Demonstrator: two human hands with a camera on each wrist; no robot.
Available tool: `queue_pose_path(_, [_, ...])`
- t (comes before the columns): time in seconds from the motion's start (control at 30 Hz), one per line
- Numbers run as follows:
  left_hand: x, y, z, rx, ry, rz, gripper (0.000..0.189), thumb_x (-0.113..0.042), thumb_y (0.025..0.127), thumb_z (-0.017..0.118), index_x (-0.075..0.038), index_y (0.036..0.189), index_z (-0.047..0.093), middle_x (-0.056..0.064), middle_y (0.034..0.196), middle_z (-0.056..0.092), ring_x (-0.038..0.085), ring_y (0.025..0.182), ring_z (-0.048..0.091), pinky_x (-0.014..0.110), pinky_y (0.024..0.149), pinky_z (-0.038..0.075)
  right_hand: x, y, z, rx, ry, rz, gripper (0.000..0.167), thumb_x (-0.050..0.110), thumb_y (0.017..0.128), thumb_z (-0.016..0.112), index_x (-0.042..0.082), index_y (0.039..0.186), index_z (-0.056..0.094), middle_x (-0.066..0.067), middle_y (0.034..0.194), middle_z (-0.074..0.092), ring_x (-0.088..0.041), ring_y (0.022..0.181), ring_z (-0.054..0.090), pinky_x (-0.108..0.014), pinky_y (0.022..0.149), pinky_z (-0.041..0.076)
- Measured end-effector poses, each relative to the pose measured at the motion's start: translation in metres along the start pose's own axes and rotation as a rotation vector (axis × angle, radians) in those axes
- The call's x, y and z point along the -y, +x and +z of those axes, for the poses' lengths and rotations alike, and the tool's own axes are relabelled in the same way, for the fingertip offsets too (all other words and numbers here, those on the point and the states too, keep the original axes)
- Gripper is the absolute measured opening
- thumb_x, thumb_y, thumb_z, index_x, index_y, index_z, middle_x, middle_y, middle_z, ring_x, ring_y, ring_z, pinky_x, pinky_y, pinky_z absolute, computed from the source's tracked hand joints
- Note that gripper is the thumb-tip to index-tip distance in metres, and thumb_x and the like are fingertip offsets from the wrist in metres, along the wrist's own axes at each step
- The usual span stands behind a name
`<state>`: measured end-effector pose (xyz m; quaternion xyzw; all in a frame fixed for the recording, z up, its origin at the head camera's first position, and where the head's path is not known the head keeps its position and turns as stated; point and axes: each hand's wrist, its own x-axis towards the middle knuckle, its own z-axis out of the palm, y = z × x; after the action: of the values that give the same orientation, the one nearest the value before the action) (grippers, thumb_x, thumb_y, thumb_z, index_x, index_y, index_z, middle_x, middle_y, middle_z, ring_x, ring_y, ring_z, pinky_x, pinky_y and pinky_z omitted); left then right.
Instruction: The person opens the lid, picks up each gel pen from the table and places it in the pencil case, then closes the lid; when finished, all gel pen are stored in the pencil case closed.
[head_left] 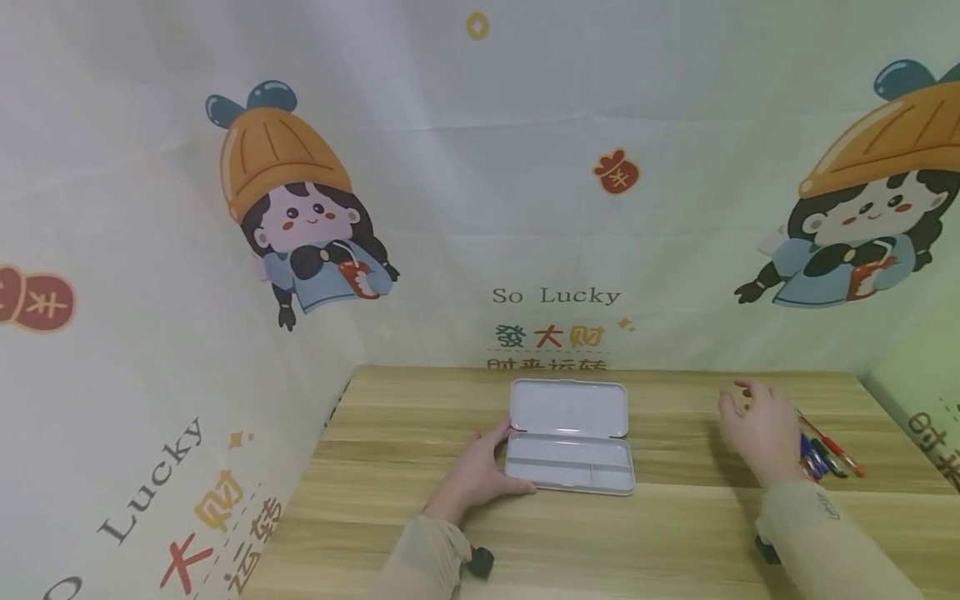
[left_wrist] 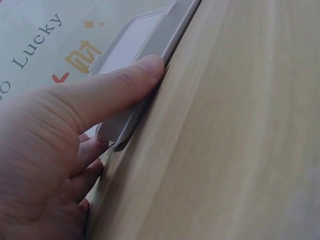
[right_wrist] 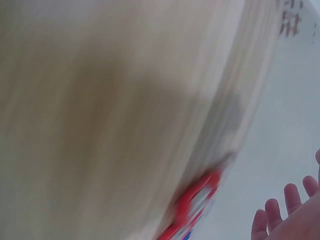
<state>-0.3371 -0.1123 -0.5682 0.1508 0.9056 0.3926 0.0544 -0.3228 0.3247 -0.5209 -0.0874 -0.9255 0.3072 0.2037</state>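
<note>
An open, pale pencil case (head_left: 570, 408) lies on the table, its lid tipped back and its tray divided into compartments. My left hand (head_left: 476, 471) grips the case's left end; the thumb (left_wrist: 127, 82) lies along the front edge and the other fingers are at the side. Farther right, my right hand (head_left: 761, 429) is over the table with its fingers spread loosely, holding nothing visible. Just beyond that hand is a small bunch of pens (head_left: 846, 458) with red, blue and dark parts, partly covered by it. A blurred red looped object (right_wrist: 192, 200) shows in the right wrist view.
The wood-grain table (head_left: 675, 533) reaches back to a printed cloth backdrop (head_left: 450, 208), which also hangs along both sides. Small dark devices are worn at both wrists, below the beige sleeves (head_left: 832, 542).
</note>
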Motion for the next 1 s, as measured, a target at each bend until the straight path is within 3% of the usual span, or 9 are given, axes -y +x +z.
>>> queue_pose_path(0.17, [0.000,0.001,-0.001,0.001,0.003,0.010,0.127,-0.041,0.069,0.105,-0.021,0.173,0.036,0.013,0.173,0.048,0.055,0.163,0.033,0.067,0.140,0.019,-0.024,-0.005,-0.019,-0.019,-0.059,0.047,0.058,0.034,0.111,0.047,-0.014,0.142,0.058,-0.046,0.136,0.059,-0.067,0.120,0.055,-0.079,0.096,0.048])
queue_pose_path(0.43, [0.004,-0.001,0.003,-0.002,-0.013,-0.016,0.129,-0.042,0.067,0.105,-0.023,0.174,0.035,0.018,0.174,0.046,0.063,0.162,0.027,0.074,0.136,0.022,-0.047,-0.012,-0.039,0.021,-0.131,0.174,0.060,0.033,0.110,0.043,-0.014,0.146,0.050,-0.051,0.143,0.046,-0.071,0.127,0.044,-0.081,0.098,0.041])
queue_pose_path(0.67, [0.004,-0.003,0.007,-0.003,-0.006,-0.018,0.129,-0.046,0.066,0.105,-0.026,0.173,0.037,0.019,0.172,0.048,0.063,0.161,0.029,0.075,0.134,0.025,-0.069,-0.016,-0.052,0.116,-0.189,0.301,0.068,0.039,0.110,0.036,-0.011,0.155,0.041,-0.053,0.151,0.035,-0.072,0.134,0.036,-0.082,0.106,0.038])
queue_pose_path(1.0, [0.002,-0.004,0.007,0.000,-0.016,-0.005,0.128,-0.045,0.067,0.104,-0.023,0.173,0.037,0.017,0.172,0.049,0.060,0.162,0.031,0.071,0.137,0.024,-0.086,-0.019,-0.058,0.221,-0.286,0.505,0.069,0.032,0.110,0.032,-0.011,0.163,0.028,-0.052,0.155,0.032,-0.069,0.139,0.039,-0.076,0.112,0.046])
